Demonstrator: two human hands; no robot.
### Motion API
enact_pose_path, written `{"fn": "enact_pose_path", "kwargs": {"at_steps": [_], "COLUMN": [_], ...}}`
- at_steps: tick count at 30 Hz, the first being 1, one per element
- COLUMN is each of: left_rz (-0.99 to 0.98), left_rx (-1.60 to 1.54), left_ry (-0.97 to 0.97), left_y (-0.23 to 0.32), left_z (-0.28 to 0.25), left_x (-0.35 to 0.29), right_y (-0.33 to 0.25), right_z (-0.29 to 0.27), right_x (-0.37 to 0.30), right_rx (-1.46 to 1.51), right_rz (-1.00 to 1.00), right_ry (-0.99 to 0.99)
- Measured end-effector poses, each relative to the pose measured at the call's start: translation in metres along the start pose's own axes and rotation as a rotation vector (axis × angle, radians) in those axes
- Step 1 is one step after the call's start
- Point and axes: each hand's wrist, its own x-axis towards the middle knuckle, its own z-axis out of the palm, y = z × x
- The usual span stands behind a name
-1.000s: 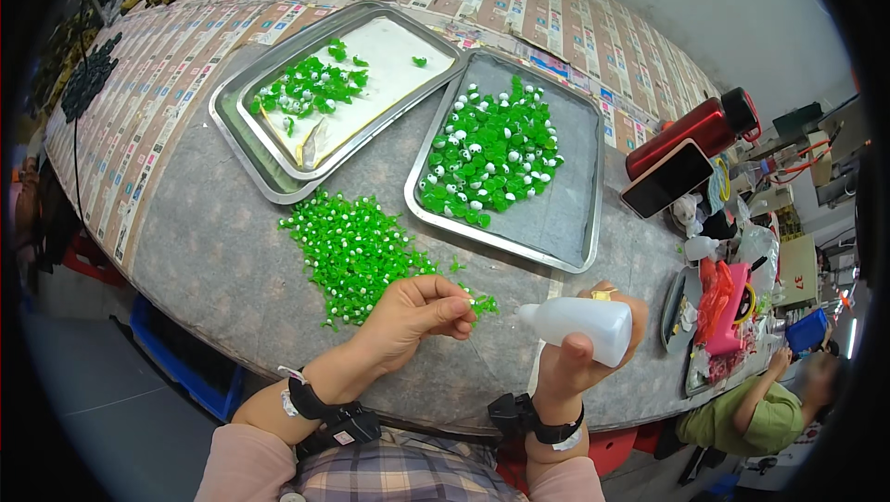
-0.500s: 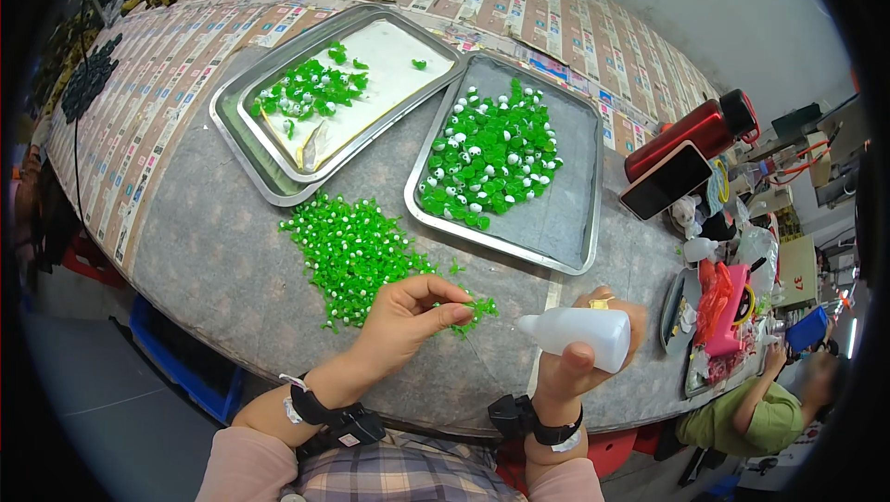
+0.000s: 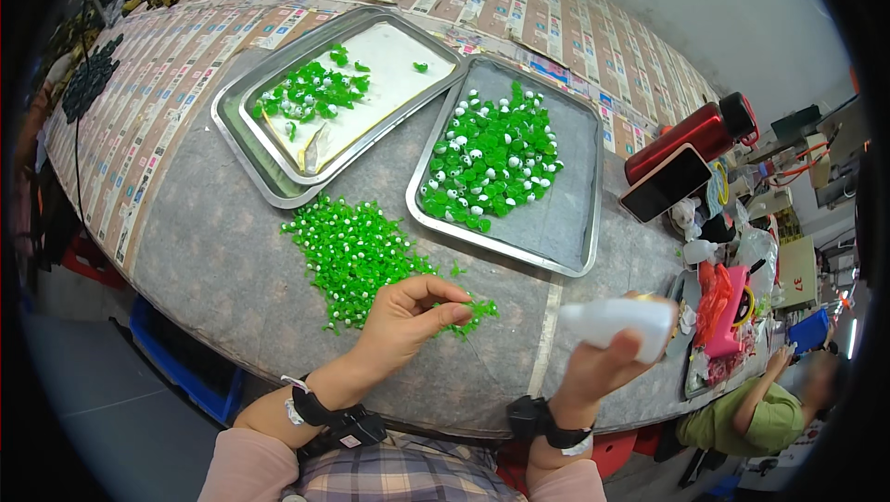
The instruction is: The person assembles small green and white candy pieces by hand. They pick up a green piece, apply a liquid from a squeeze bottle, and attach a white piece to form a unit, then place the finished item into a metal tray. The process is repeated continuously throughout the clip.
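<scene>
My right hand (image 3: 607, 368) is wrapped round a white plastic squeeze bottle (image 3: 616, 324), slightly blurred, its narrow tip toward the left. Thumb and forefinger of my left hand (image 3: 403, 321) are pinched together; whatever lies between them is too small to make out. Just beyond those fingertips is a small cluster of green pieces (image 3: 480, 310) on the grey table covering. A larger pile of small green pieces with white dots (image 3: 357, 256) lies beside my left hand. Farther off, a metal tray (image 3: 505, 247) holds green pieces with white eyeball-like balls (image 3: 491, 159).
At the far left, stacked trays (image 3: 278, 191) hold more green pieces on a white sheet (image 3: 385, 62). A red flask (image 3: 686, 139) and a phone (image 3: 666, 182) stand at the right, near a pink container (image 3: 728, 317). Another person in a green shirt (image 3: 765, 419) sits at right.
My right hand has moved the squeeze bottle to the right, away from my left hand. My left hand stays in the same place, still pinched.
</scene>
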Motion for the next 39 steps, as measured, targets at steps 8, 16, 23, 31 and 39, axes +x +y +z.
{"fn": "enact_pose_path", "kwargs": {"at_steps": [8, 16, 23, 31, 39], "left_rz": [-0.012, -0.011, -0.023, -0.011, -0.047], "left_rx": [-0.068, -0.114, -0.100, -0.123, -0.190], "left_ry": [0.052, 0.048, 0.069, 0.051, -0.019], "left_y": [0.002, 0.003, 0.002, 0.006, 0.006], "left_z": [0.002, 0.003, -0.001, 0.002, -0.002], "left_x": [0.001, 0.001, 0.001, 0.003, -0.001], "right_y": [0.044, 0.064, 0.008, 0.091, 0.035], "right_z": [-0.071, -0.097, 0.005, 0.075, 0.045], "right_x": [0.035, 0.026, 0.049, 0.044, 0.033], "right_rx": [-0.224, -0.493, -0.630, -0.877, -0.021], "right_rz": [0.380, 0.234, 0.129, 0.063, 0.521], "right_ry": [-0.261, -0.264, -0.559, -0.811, -0.772]}}
